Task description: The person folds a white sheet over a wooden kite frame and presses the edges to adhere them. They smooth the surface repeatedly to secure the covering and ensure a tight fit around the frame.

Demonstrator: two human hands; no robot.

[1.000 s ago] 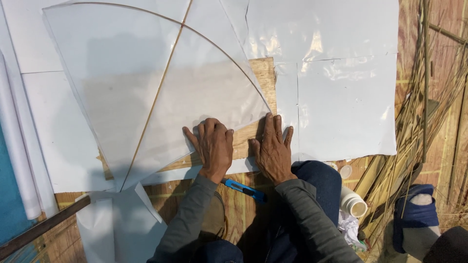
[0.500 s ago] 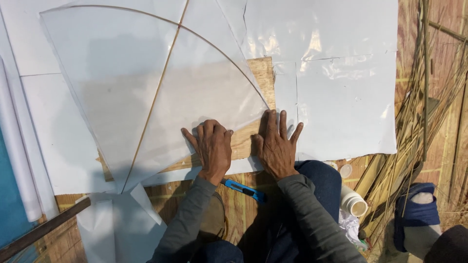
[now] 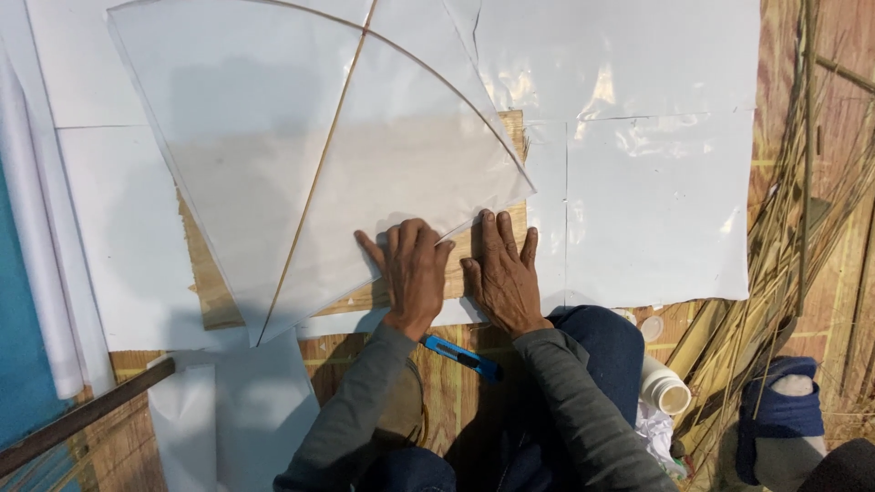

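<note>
The translucent white kite skin of thin paper [image 3: 273, 164] looks smooth and matt, stiffened by slim bamboo sticks [image 3: 314, 187] of pale, dry wood. Under it lie glossy white plastic sheets [image 3: 656, 200] that wrinkle and catch the light. A bare patch of brown plywood board [image 3: 208, 292] shows a rough, flaking face. The floor of woven bamboo matting [image 3: 456, 383] is coarse and ribbed. A blue plastic utility knife [image 3: 463, 356] has a smooth sheen. The white plastic bottle [image 3: 663, 386] looks matt. Dry bamboo strips [image 3: 793, 237] are fibrous and rough.
</note>
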